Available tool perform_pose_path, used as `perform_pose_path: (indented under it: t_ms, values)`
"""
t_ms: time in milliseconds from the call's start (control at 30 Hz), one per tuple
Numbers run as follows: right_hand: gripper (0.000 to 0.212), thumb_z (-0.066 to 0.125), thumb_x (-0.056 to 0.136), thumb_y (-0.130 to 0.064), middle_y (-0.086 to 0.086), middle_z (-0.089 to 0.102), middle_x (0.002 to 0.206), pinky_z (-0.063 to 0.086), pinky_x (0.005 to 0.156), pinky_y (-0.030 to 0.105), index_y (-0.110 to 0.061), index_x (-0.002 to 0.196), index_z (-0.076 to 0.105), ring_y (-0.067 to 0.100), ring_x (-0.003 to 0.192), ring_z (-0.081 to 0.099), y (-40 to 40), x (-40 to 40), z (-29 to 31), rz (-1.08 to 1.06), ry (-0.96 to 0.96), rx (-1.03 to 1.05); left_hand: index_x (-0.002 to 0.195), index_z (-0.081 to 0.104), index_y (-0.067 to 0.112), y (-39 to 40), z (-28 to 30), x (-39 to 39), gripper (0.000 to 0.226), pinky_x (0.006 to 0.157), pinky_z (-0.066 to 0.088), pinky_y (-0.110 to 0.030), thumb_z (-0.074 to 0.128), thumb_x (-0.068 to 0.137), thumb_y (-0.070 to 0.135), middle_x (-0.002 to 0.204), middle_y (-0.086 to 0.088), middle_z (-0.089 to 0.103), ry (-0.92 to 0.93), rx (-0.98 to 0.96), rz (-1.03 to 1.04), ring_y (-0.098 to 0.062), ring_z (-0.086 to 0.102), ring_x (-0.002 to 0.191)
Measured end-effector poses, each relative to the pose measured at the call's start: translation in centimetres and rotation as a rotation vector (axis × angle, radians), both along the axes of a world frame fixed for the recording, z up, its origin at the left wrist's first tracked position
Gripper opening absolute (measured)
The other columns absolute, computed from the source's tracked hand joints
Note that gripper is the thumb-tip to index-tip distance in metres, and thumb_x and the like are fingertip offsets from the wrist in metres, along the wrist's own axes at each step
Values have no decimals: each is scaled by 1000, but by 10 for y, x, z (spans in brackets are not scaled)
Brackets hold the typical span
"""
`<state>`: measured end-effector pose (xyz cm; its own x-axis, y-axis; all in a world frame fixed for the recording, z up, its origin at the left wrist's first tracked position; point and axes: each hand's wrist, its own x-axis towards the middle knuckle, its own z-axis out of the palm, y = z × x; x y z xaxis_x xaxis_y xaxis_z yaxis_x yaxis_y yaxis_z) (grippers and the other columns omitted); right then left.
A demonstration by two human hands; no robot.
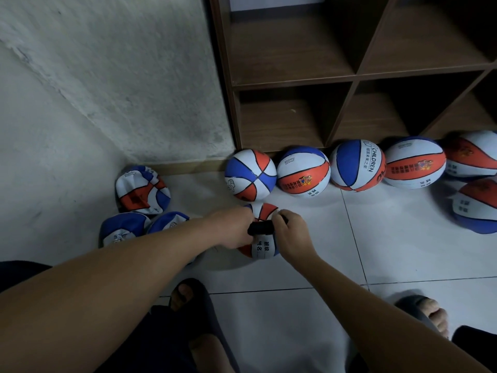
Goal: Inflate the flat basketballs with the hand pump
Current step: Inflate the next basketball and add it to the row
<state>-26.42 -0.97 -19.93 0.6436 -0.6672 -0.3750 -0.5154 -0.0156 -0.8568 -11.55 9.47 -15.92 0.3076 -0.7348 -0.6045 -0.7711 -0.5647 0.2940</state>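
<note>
A small red, white and blue basketball [263, 247] sits on the floor tiles in front of me. Over it lies the black hand pump [260, 228], seen end on between my hands. My left hand [233, 229] grips the pump from the left, and its palm hides that side of the ball. My right hand [291, 232] curls round the pump's right end. Three crumpled flat basketballs [142, 194] lie in the left corner by the wall. Several round, inflated basketballs [303, 170] stand in a row along the foot of the shelf.
A dark wooden cubby shelf [355, 76] with open compartments rises behind the row of balls. A rough white wall [107, 90] closes the left side. My feet in dark slippers [193, 300] stand on the pale tiled floor near the bottom edge.
</note>
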Motion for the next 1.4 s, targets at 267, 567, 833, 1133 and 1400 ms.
perform_pose_path:
  t_ms: [267, 567, 833, 1133, 1400]
  values:
    - [29, 50, 101, -22, 6, 51, 64, 34, 57, 40, -9, 75, 56, 23, 63, 43, -75, -31, -6, -139, 38, 56, 81, 65, 18, 8, 9, 19, 33, 53, 38, -30, 77, 99, 43, 68, 2, 61, -63, -47, 117, -15, 58, 58]
    - [32, 53, 98, -16, 5, 43, 60, 29, 58, 36, -10, 67, 44, 24, 61, 38, -36, -3, 7, -227, 82, -31, 81, 58, 21, -3, 12, -1, 31, 52, 35, -29, 72, 102, 39, 76, 1, 61, -131, -87, 68, -14, 57, 62]
    - [32, 51, 106, -23, 3, 53, 68, 36, 61, 34, -8, 77, 54, 18, 64, 47, 5, 11, 13, -135, 4, -37, 81, 65, 15, -4, 12, -6, 26, 58, 51, -38, 71, 98, 33, 73, -6, 65, -101, -72, 59, -24, 63, 63]
    - [34, 55, 105, -29, -4, 53, 62, 39, 59, 32, -11, 75, 57, 14, 61, 47, -16, 5, 12, -39, 3, 36, 75, 59, 24, -4, 11, -1, 28, 53, 45, -31, 70, 100, 34, 72, -1, 63, -115, -118, 35, -18, 62, 62]
    - [32, 53, 100, -28, 7, 50, 65, 36, 59, 41, -7, 77, 57, 26, 63, 43, -78, -30, 2, -132, 88, 94, 84, 66, 17, 9, 13, 20, 25, 54, 41, -30, 77, 97, 35, 73, -1, 63, -67, 13, 79, -18, 58, 60]
